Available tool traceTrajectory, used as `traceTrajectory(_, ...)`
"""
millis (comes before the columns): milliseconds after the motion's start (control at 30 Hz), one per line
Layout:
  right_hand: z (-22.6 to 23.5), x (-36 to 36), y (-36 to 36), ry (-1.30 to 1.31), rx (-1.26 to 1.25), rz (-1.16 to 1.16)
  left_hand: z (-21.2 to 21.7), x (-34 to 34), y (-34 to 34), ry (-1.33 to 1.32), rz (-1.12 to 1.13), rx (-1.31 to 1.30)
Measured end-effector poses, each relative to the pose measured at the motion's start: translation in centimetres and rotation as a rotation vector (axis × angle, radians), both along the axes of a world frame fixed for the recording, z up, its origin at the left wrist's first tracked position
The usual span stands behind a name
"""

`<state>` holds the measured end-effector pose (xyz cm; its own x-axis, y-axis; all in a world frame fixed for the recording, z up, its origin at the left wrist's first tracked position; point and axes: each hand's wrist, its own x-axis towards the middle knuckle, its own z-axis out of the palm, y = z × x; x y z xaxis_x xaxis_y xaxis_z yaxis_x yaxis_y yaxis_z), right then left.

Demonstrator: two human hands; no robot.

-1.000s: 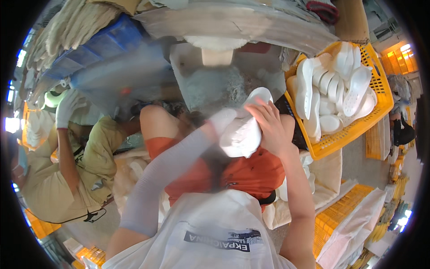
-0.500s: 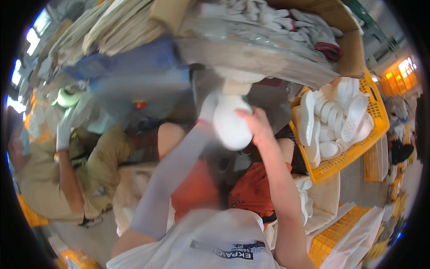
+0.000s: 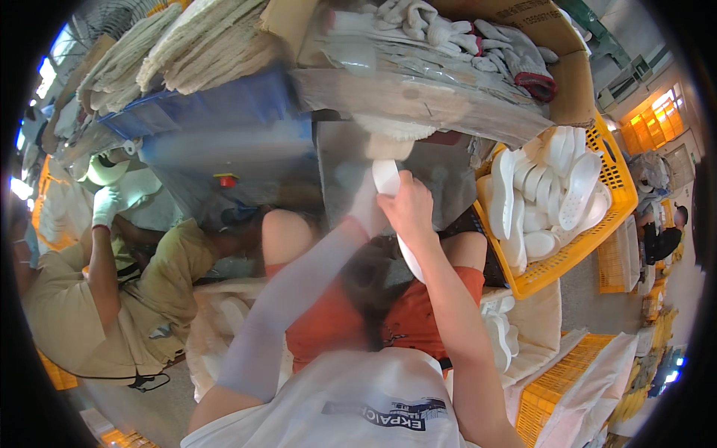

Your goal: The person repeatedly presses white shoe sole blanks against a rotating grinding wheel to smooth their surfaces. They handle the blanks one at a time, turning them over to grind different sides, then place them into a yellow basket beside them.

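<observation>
Both of my hands are on a white shoe sole (image 3: 386, 178), turned nearly edge-on in front of my knees. My right hand (image 3: 409, 205) is bare, its fingers wrapped round the sole's middle. My left hand (image 3: 366, 205), in a pale glove with a grey sleeve above it, grips the sole's left side; motion smears its fingers. The sole's upper end meets or almost meets a round, cream-coloured wheel (image 3: 390, 148) below a white fluffy rim (image 3: 396, 128). Whether they touch, I cannot tell.
A yellow crate (image 3: 553, 280) of white soles stands at the right. Above the wheel, a cardboard box (image 3: 579, 93) holds gloves. A blue bin (image 3: 202, 108) lies left of it. A co-worker's gloved hand (image 3: 106, 205) is at far left. Cloth-lined containers with soles flank my legs.
The sole has turned from showing its broad face to nearly edge-on. My right hand has shifted slightly left and now covers its middle.
</observation>
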<state>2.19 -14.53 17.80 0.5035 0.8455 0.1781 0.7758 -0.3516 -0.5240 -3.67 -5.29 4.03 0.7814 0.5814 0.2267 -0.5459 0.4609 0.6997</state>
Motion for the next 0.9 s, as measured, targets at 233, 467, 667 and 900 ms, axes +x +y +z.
traceTrajectory(233, -1.6, 0.2, -0.9, -0.169, 0.172, 0.038, 2.2, -0.3, -1.7, 0.042, -0.104, -0.533)
traceTrajectory(467, -0.6, 1.1, -6.9, -0.17, 0.179, 0.389, 8.1, -4.7, -3.3, -0.166, -0.256, -0.544)
traceTrajectory(667, -2.3, 4.8, -8.4, 1.072, -0.202, 0.248, 8.0, -6.5, -1.9, 0.302, 0.305, -0.412)
traceTrajectory(900, -1.6, 5.0, -9.8, 0.851, 0.15, 0.043, 9.9, 0.1, -1.0, 0.354, 0.118, 0.22)
